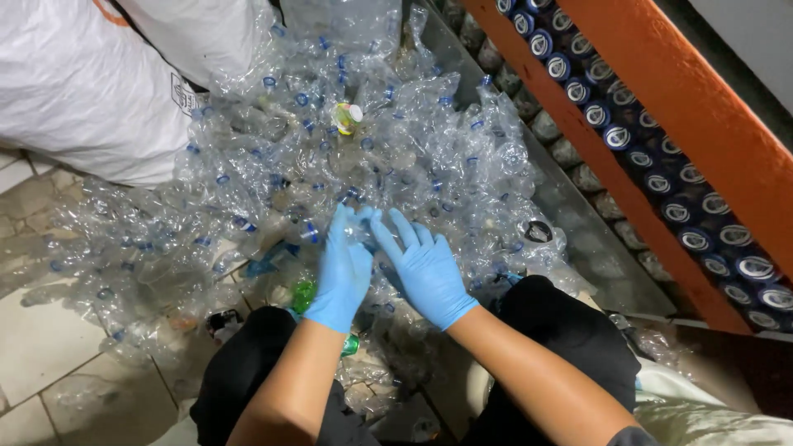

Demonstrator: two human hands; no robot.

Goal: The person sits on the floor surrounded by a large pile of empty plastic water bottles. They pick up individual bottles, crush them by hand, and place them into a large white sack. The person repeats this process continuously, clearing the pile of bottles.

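Bottles [330, 165], clear crushed plastic ones with blue caps and neck rings, lie in a deep heap on the tiled floor [41, 347], spreading from the middle of the frame up toward the top edge and out to the left. From my remote seat I see both hands in thin blue gloves reaching forward into the near edge of that heap, just below the centre of the picture. The left hand [343, 272] lies with its fingers [340, 225] nearly straight, resting on a crumpled clear bottle [363, 235] that sits right between the two hands; the right hand [425, 268] has its fingers spread wide and touches the same spot from the other side. I cannot tell whether either hand has actually closed on it, since the plastic is see-through and the fingertips sink into the pile. That bottle lies directly ahead of the fingertips, equally near to both hands, and I cannot make out its long axis. A small bottle with a yellow-green label and white cap [347, 117] lies farther up the heap. A big white woven sack [83, 83] fills the upper left, and an orange beam [661, 107] over rows of blue can ends [661, 182] runs diagonally down the right. The plastic looks thin, shiny and springy.
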